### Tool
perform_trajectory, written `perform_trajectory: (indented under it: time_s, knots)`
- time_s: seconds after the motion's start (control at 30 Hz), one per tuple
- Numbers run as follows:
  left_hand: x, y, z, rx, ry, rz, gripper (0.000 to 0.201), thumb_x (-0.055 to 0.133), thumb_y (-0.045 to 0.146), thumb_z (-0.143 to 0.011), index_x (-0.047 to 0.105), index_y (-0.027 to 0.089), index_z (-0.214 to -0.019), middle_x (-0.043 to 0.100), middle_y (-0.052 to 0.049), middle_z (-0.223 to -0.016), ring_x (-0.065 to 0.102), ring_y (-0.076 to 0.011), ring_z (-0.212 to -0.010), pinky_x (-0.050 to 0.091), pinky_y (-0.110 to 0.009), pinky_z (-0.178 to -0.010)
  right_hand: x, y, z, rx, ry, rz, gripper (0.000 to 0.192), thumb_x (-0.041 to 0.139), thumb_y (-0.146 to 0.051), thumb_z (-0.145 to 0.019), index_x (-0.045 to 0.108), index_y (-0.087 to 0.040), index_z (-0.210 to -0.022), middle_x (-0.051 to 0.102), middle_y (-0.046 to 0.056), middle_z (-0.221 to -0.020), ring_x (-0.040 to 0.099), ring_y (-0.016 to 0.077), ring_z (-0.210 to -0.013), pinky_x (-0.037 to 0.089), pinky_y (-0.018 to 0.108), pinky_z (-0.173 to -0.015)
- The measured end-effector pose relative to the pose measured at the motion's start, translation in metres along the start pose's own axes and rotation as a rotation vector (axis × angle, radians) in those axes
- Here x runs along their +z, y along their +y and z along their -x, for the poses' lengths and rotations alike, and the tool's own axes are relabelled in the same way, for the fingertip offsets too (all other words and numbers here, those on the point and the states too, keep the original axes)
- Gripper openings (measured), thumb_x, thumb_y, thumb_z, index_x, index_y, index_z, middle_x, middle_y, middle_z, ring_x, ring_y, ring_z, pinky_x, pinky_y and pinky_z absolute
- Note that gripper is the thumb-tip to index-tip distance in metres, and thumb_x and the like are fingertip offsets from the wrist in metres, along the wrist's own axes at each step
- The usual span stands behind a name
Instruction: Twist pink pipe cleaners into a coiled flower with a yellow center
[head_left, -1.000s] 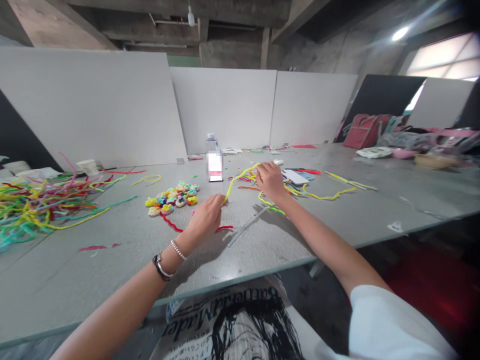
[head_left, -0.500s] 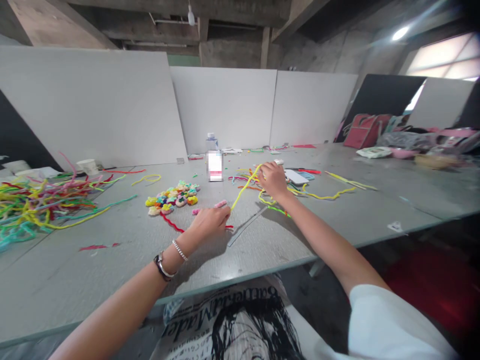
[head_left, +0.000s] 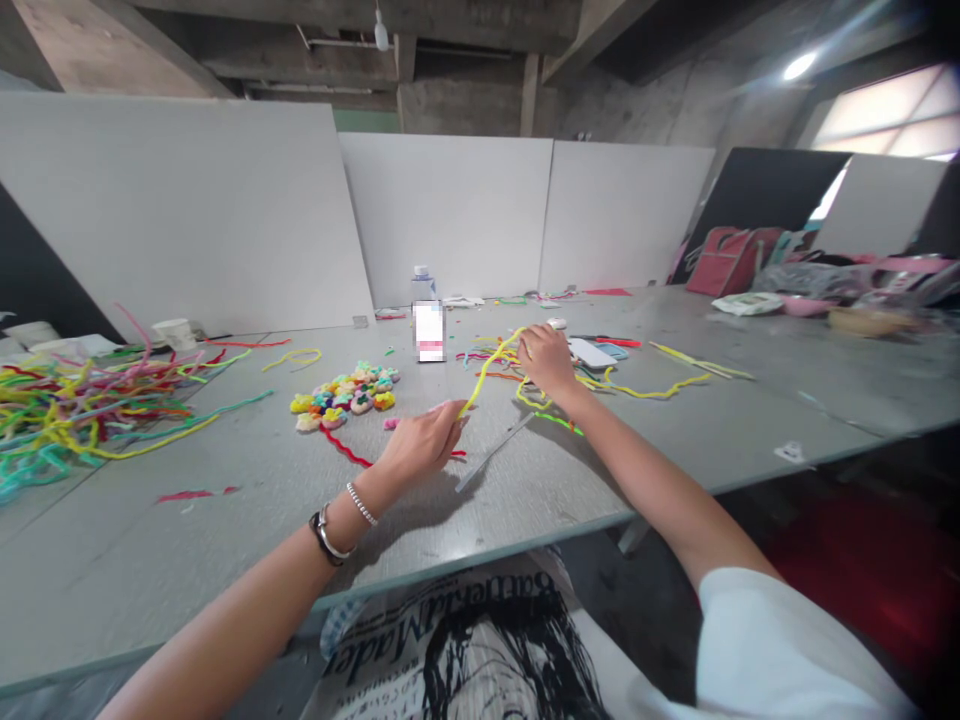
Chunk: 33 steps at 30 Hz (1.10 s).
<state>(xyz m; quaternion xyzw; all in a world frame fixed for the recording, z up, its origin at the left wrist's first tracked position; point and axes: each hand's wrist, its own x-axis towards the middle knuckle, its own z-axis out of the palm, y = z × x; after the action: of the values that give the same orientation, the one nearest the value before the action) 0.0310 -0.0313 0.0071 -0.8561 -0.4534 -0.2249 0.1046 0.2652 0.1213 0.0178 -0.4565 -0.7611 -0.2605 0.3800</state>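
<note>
Head view: yellow pipe cleaner (head_left: 491,365) end hidden in right hand (head_left: 546,362).

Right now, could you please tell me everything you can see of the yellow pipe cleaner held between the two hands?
The yellow pipe cleaner is a thin, fuzzy, bendable stem. It is stretched in a gentle arc above the grey table. Its lower end is pinched in the left hand, its upper end gripped by the right hand. Beyond the right hand it cannot be told from other loose yellow strands.
</note>
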Motion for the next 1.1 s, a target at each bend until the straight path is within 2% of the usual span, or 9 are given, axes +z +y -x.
perform_trajectory:
  time_s: [0.13,0.33,0.47,0.6,0.8,1.0,1.1]
  knots:
    - [0.000,-0.002,0.000,-0.005,0.017,-0.012,0.036,0.022,0.037,-0.096,0.046,0.017,-0.112,0.062,-0.003,-0.072,0.057,-0.0123,-0.058,0.032,-0.021,-0.050,0.001,0.004,0.000,0.000,0.012,0.020,0.022,0.042,-0.017,-0.086,0.064,-0.016,-0.090,0.064,0.010,-0.090,0.050,0.0247,-0.088,0.033,0.035,-0.073]
    - [0.006,-0.004,0.000,-0.015,-0.062,-0.105,0.041,0.021,0.040,-0.095,0.049,0.019,-0.116,0.063,-0.006,-0.072,0.057,-0.0150,-0.054,0.032,-0.022,-0.048,0.003,0.008,0.001,0.032,-0.010,0.008,0.023,0.042,-0.015,-0.084,0.063,-0.015,-0.093,0.062,0.011,-0.092,0.049,0.0255,-0.091,0.034,0.037,-0.076]
    - [0.009,-0.006,-0.001,-0.084,-0.130,-0.182,0.040,0.023,0.036,-0.094,0.049,0.021,-0.121,0.062,-0.006,-0.070,0.056,-0.0159,-0.050,0.032,-0.023,-0.047,-0.002,0.008,0.000,0.066,0.006,-0.018,0.033,0.040,-0.012,-0.082,0.058,-0.014,-0.109,0.060,0.012,-0.101,0.048,0.0262,-0.097,0.035,0.038,-0.081]
    - [0.006,-0.007,-0.003,-0.165,-0.171,-0.183,0.041,0.022,0.029,-0.094,0.043,0.022,-0.129,0.062,-0.005,-0.067,0.058,-0.0167,-0.054,0.035,-0.023,-0.050,-0.012,0.007,0.000,0.103,0.112,-0.042,0.047,0.038,-0.013,-0.081,0.046,-0.015,-0.127,0.055,0.014,-0.113,0.044,0.0271,-0.106,0.035,0.041,-0.088]
    - [0.003,-0.010,-0.005,-0.274,-0.158,-0.197,0.046,0.027,0.024,-0.093,0.029,0.023,-0.139,0.065,-0.005,-0.069,0.059,-0.0166,-0.059,0.038,-0.023,-0.057,-0.020,0.011,0.001,0.117,0.186,0.005,0.057,0.036,-0.014,-0.081,0.032,-0.016,-0.138,0.042,0.014,-0.134,0.031,0.0283,-0.125,0.027,0.046,-0.098]
    - [0.002,-0.008,-0.005,-0.265,-0.131,-0.218,0.043,0.029,0.024,-0.093,0.032,0.023,-0.136,0.064,-0.004,-0.068,0.059,-0.0157,-0.058,0.038,-0.022,-0.055,-0.015,0.016,0.003,0.121,0.086,0.106,0.061,0.034,-0.012,-0.081,0.029,-0.019,-0.141,0.039,0.012,-0.139,0.024,0.0285,-0.132,0.020,0.051,-0.099]
    - [0.003,-0.004,-0.006,-0.252,-0.135,-0.184,0.036,0.027,0.027,-0.094,0.042,0.022,-0.127,0.065,-0.005,-0.070,0.060,-0.0170,-0.059,0.038,-0.023,-0.055,-0.009,0.019,0.005,0.139,0.028,0.118,0.061,0.035,-0.012,-0.081,0.029,-0.020,-0.141,0.040,0.013,-0.139,0.024,0.0289,-0.132,0.019,0.054,-0.098]
